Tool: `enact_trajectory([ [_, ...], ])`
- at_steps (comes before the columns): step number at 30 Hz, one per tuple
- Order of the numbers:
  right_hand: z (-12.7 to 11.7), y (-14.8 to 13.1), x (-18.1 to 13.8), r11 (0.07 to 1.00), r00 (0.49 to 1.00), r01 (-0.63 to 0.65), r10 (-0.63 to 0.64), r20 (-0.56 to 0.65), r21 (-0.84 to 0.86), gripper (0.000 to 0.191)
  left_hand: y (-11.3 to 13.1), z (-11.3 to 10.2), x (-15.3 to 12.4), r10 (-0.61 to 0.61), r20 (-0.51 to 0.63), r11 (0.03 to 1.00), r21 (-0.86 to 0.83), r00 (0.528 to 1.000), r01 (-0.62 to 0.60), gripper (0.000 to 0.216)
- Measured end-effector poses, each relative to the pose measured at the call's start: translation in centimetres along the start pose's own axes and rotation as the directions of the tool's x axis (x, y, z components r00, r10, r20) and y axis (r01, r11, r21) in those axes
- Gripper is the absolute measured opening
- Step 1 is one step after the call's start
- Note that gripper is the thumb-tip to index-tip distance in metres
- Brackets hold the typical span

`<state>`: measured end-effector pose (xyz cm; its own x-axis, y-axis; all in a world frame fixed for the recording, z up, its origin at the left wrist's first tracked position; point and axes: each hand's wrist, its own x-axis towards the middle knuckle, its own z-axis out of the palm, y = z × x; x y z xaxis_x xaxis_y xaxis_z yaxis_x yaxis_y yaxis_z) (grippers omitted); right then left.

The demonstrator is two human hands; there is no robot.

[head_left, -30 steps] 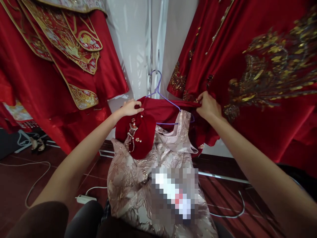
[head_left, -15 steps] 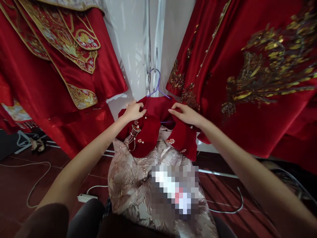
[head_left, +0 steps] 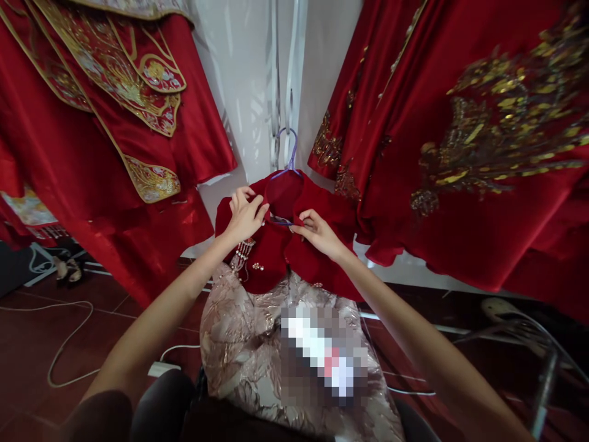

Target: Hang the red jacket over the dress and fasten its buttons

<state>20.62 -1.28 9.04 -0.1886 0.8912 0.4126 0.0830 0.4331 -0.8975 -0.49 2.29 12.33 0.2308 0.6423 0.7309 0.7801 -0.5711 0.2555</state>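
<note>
A short red jacket (head_left: 269, 267) with a beaded tassel and small jewelled ornaments hangs on a purple hanger (head_left: 294, 147). Its two front edges now lie close together below the neck opening, and the hanger's lower bar shows between them. My left hand (head_left: 243, 215) pinches the collar edge on the left. On the other side, my right hand (head_left: 319, 233) has thumb and fingers closed on the right front edge near the neck. Beneath the jacket, shiny pale pink-gold brocade fabric (head_left: 239, 344) spreads over my lap, partly covered by a pixelated patch.
Red embroidered garments hang at the left (head_left: 151, 123) and right (head_left: 460, 233). A white post (head_left: 294, 67) stands behind the hanger. White cables (head_left: 69, 350) and a white power strip (head_left: 163, 368) lie on the dark red floor. Shoes (head_left: 69, 270) stand far left; a metal frame (head_left: 545, 387) is lower right.
My right hand has moved left and down, bringing the jacket's right front toward the left one. The jacket's back collar now covers more of the hanger's shoulders. My left hand stays near the collar.
</note>
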Motion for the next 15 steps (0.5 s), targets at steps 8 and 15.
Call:
enact_trajectory([
  [8,-0.7,-2.1,-0.7,0.997,0.996,0.076,-0.077,-0.051,-0.015,0.03,1.8,-0.8,-1.0,0.079,0.275,0.9,-0.433,0.958,0.05,0.028],
  [15,1.1,-1.8,-0.7,0.989,0.999,0.033,-0.038,0.031,0.146,0.025,3.7,1.1,-1.6,-0.089,0.463,0.387,-0.8,0.882,0.459,0.025],
])
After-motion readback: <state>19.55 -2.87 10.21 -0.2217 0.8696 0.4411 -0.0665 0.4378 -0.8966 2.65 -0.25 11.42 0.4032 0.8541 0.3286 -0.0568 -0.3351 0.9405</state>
